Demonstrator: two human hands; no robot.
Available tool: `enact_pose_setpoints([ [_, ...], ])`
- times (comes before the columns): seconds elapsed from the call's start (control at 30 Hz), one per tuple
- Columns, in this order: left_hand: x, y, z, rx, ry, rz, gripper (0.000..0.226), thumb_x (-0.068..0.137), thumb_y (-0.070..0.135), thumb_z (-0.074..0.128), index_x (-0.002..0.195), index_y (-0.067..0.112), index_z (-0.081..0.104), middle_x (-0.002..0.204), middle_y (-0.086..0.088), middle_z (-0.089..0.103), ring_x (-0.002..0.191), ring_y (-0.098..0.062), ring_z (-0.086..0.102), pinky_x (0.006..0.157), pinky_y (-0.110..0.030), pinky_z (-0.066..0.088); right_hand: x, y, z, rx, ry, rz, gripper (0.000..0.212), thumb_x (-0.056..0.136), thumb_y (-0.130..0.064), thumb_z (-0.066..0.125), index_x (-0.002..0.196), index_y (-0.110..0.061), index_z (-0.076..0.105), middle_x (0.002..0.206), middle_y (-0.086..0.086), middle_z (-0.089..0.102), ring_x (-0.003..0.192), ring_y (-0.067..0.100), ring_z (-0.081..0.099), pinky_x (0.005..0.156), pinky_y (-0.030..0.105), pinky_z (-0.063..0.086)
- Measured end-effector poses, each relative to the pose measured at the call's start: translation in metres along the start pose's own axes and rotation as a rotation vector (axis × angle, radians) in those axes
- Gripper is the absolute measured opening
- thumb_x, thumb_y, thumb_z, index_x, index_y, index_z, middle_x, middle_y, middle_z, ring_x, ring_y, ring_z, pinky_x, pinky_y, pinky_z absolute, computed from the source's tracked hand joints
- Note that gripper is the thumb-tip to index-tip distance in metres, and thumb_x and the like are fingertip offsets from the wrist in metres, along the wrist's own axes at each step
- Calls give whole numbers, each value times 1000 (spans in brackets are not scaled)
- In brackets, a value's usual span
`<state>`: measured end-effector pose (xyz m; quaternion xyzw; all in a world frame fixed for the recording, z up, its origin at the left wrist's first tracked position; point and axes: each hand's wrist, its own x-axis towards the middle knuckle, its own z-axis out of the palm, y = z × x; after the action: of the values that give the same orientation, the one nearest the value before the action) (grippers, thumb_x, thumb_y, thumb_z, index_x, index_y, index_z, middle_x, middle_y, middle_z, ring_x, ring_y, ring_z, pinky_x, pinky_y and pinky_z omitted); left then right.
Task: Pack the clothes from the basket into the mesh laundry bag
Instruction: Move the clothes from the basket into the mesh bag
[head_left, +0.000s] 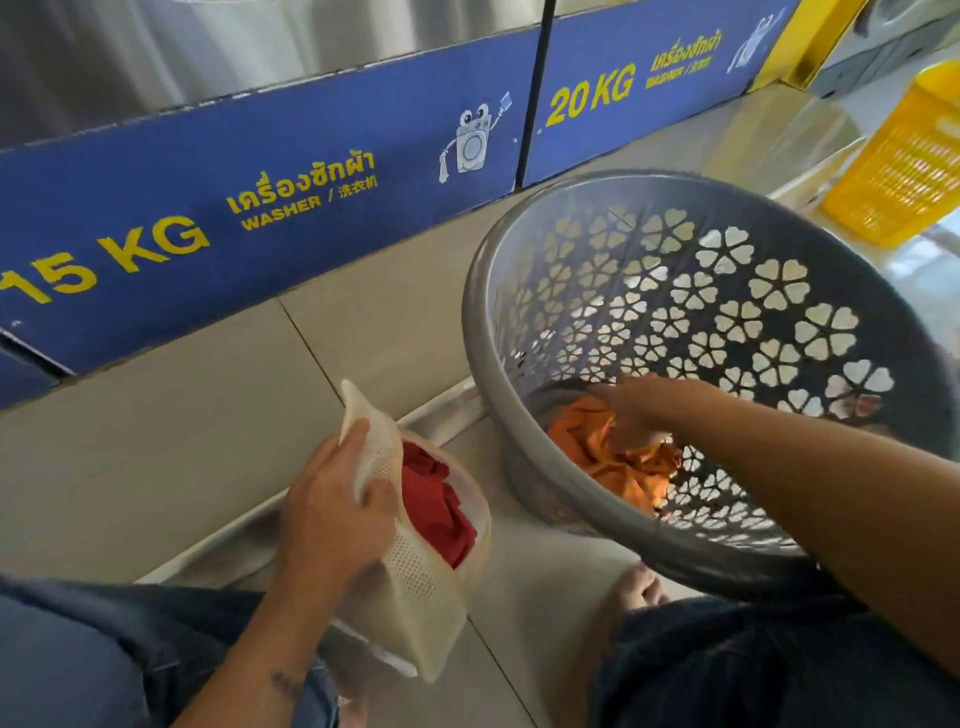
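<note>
At the lower centre of the frame, your left hand (332, 514) pinches the rim of the mesh laundry bag (415, 577) between thumb and fingers, and the bag's mouth gapes open. The bag is cream, soft and finely perforated, sagging between your knees. A crumpled red garment (439, 506) sits inside it. To the right, your right hand (631, 410) reaches down into the basket (727, 569), over a rumpled orange garment (592, 447) at its bottom. Blur hides whether the fingers grasp the cloth. The basket is round grey plastic, tilted toward you, its wall pierced with flower-shaped holes. A bare foot (644, 587) shows just below its rim. Beyond the pale tiled floor (156, 415), blue panels (260, 208) marked 15 KG and 20 KG cross the top. A yellow slatted crate (904, 171) stands at upper right.
</note>
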<state>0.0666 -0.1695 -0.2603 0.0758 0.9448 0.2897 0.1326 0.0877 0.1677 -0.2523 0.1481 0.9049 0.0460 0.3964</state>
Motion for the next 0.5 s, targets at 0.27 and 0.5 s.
enact_pose_setpoints([
  [0.27,16,10,8,-21,-58,-118,66,89,23,63,149,31,36,157,1,32,143,-23,28,116,-37,20,72,1,37,-154,-187,-83,126,69,-49,85,158,-42,-4,166,10,17,145,42,32,109,59,41],
  [0.5,19,8,13,-55,-88,-170,65,89,23,63,149,33,37,155,5,34,142,-19,30,114,-31,20,99,-8,100,-238,-181,-116,120,72,-60,77,154,-49,-10,165,15,-5,144,58,17,105,69,40],
])
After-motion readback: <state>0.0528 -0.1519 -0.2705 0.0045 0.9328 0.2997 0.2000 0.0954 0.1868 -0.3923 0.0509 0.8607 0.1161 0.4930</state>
